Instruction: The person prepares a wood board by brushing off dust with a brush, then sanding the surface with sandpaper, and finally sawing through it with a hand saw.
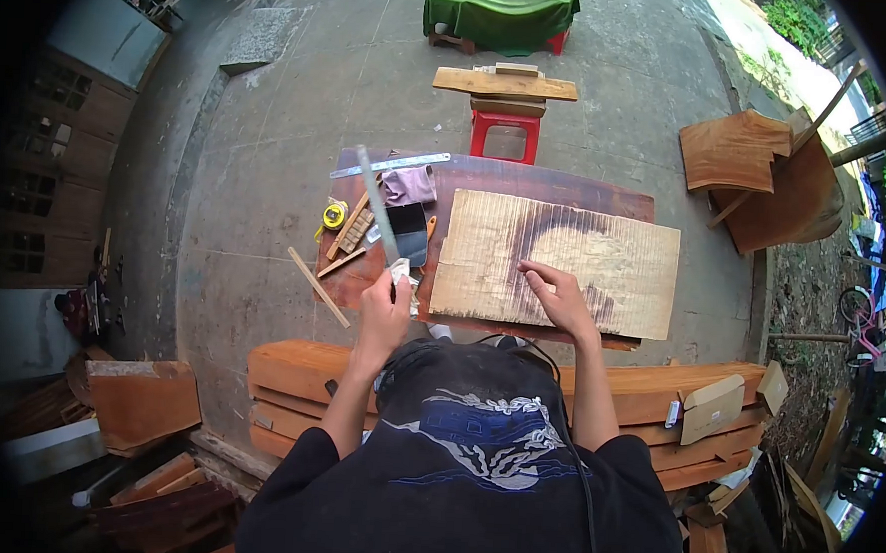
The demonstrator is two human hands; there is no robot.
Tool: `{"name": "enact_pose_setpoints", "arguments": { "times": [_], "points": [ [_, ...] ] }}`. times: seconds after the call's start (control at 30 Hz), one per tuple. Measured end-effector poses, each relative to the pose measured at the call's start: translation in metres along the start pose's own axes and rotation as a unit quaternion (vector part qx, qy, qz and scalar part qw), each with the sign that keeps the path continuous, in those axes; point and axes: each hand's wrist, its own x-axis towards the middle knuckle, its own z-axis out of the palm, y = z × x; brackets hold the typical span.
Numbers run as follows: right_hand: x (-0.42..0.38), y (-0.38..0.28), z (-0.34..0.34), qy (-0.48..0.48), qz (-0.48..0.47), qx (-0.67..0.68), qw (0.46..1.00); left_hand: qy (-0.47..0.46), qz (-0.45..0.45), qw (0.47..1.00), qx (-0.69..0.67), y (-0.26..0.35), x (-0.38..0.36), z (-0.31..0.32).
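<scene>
My left hand (386, 309) is closed around the white-wrapped lower end of a long, thin grey metal blade (375, 198), which points up and away over the left of the table. Over the corrugated cardboard sheet (476, 228), my right hand (559, 298) has thumb and forefinger drawn together, near the dark scorch-like streaks; I cannot tell whether anything is pinched there. The cardboard lies flat on a dark reddish wooden tabletop (627, 199). Close to the blade are a folded mauve cloth (409, 186) and a dark flat plate (406, 222).
A metal ruler (424, 162), a yellow tape measure (334, 216) and several wood strips (319, 288) lie at the table's left. Beyond stands a red stool (505, 137) under stacked boards (503, 83). A timber bench (298, 369) runs along my side.
</scene>
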Motion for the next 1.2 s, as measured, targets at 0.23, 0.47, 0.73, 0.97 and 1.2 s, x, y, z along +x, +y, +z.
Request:
{"name": "enact_pose_setpoints", "arguments": {
  "times": [0.23, 0.47, 0.73, 0.97, 1.2],
  "points": [
    [-0.021, -0.011, -0.006, -0.156, 0.011, 0.101, 0.983, -0.276, 0.14, 0.949, -0.053, 0.061, 0.006, 0.097],
    [-0.076, -0.004, -0.028, -0.047, 0.094, 0.305, 0.946, -0.412, 0.181, 0.893, -0.027, 0.07, -0.011, 0.155],
    [-0.124, 0.089, -0.068, 0.186, 0.114, 0.238, 0.947, -0.463, 0.15, 0.865, 0.121, 0.034, 0.003, 0.17],
    [-0.178, 0.153, -0.134, 0.532, 0.24, -0.116, 0.804, -0.166, 0.11, 0.955, 0.218, -0.068, -0.009, 0.138],
    [-0.18, 0.231, -0.16, 0.584, 0.245, -0.144, 0.761, -0.058, -0.119, 0.956, 0.261, -0.123, -0.038, 0.11]
  ]
}}
